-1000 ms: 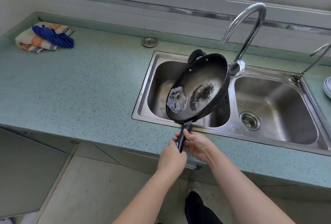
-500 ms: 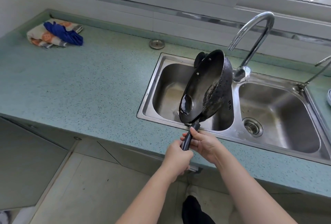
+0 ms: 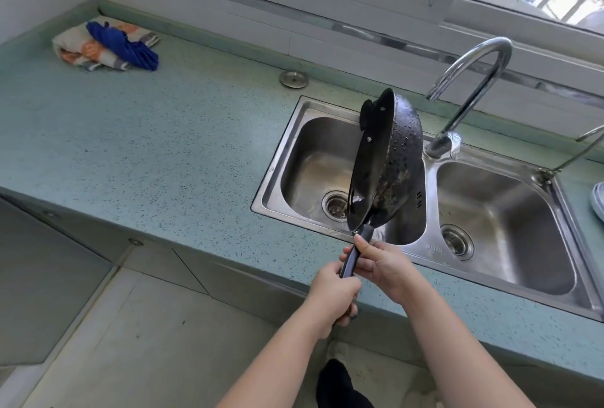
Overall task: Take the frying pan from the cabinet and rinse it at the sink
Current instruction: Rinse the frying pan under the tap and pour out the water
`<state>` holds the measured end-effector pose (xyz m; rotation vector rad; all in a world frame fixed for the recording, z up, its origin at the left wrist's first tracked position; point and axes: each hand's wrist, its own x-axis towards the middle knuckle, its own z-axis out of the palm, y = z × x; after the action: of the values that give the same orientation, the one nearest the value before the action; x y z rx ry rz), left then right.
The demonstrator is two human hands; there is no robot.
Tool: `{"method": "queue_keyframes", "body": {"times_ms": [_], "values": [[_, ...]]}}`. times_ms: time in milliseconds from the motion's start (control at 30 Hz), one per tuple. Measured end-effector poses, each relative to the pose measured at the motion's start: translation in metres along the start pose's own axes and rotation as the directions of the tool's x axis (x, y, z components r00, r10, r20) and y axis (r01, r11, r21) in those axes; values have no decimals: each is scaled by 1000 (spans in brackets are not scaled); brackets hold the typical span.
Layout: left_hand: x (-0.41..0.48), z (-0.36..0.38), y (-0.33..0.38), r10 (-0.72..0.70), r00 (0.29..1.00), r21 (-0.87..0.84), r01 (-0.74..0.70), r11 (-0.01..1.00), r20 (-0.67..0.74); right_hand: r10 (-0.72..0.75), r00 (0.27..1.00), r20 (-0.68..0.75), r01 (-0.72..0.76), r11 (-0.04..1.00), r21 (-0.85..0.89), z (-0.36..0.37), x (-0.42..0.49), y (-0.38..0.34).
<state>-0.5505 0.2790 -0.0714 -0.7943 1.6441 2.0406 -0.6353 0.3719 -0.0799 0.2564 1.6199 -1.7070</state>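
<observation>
A black frying pan [image 3: 390, 159] stands tilted almost on edge above the left basin of the steel double sink [image 3: 284, 139]. Its open side faces left and its wet, speckled underside faces right. Both hands hold its black handle in front of the counter edge. My left hand [image 3: 331, 295] grips the handle's lower end. My right hand [image 3: 380, 264] grips it higher up, close to the pan. The chrome gooseneck faucet [image 3: 470, 87] rises behind the pan; no water runs from it.
Folded cloths [image 3: 108, 45], one blue, lie at the counter's far left. A round metal cap [image 3: 294, 79] sits behind the sink. The right basin has a drain [image 3: 456, 241]. A white dish edge [image 3: 598, 202] shows far right. Cabinet fronts run below the counter.
The pan has tipped from lying half open towards me to nearly vertical, and the puddle of water inside has drained out. Both hands stayed on the handle.
</observation>
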Motion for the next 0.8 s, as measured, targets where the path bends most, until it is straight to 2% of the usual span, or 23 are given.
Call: {"method": "queue_keyframes", "body": {"times_ms": [267,800], "values": [[1,-1,-4,-1,999,-72,4,997,40,8,1000,-10,-9,998,-69,-1,-1,-2],[1,-10,-4,-32,996,-112,41,993,81,38,997,-59,-45,993,-111,7,1,-4]]}}
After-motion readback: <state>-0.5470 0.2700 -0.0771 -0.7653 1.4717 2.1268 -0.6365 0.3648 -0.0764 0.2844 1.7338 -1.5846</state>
